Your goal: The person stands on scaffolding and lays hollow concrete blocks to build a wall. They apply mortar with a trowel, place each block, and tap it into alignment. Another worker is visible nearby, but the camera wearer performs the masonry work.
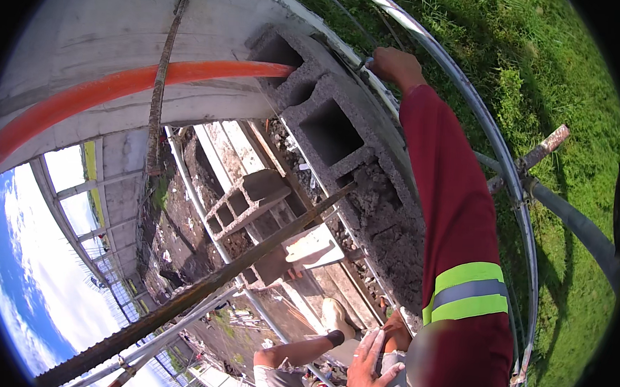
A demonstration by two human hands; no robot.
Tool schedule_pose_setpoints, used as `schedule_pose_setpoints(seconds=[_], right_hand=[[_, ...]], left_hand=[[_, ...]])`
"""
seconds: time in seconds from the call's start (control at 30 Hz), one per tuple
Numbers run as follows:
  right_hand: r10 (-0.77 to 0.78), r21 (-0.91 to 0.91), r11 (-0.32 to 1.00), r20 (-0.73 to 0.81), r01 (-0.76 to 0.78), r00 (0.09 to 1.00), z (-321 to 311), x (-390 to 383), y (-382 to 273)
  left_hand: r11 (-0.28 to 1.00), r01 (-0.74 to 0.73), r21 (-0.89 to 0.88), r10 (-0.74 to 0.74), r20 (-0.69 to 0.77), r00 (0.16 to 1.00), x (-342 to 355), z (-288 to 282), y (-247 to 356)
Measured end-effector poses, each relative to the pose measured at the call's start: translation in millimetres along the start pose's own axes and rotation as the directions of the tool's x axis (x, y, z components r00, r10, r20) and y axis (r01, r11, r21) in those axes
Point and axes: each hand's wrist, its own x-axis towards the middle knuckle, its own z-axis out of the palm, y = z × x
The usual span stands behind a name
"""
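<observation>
My right hand [395, 66], at the end of a red sleeve with a reflective band, grips a small metal object [368, 63] at the far edge of a row of grey hollow concrete blocks [378, 134]. The nearer block cavity holds rough grey mortar [372, 189]. An orange pipe [184, 72] reaches into the farther block opening. At the bottom, my left hand [375, 366] lies with fingers extended on pale cloth beside bare limbs; whose limbs these are I cannot tell. A rusty steel bar [266, 243] crosses diagonally, reaching the blocks.
Curved scaffold tubes [505, 167] run along the right above grass [565, 205]. A pale wall [82, 31] rises upper left, with an upright bar [162, 97]. Below are planks [333, 291], a loose block [244, 201], a white boot [336, 312], rubble and more scaffolding.
</observation>
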Motion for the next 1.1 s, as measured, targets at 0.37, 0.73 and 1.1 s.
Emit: schedule_pose_setpoints(seconds=[0.37,0.73,1.1], right_hand=[[-0.007,0.233,0.972,-0.042,0.017,0.999,41,-21,74],[-0.083,0.183,0.98,0.011,0.08,0.996,82,21,56],[0.016,0.054,0.998,0.021,-0.017,1.0,111,-5,75]], left_hand=[[1.0,0.013,-0.015,-0.013,-0.006,1.0,6,-3,1],[1.0,0.013,-0.004,-0.013,-0.053,0.999,18,-1,5],[1.0,0.001,0.003,-0.001,-0.072,0.997,18,-2,7]])
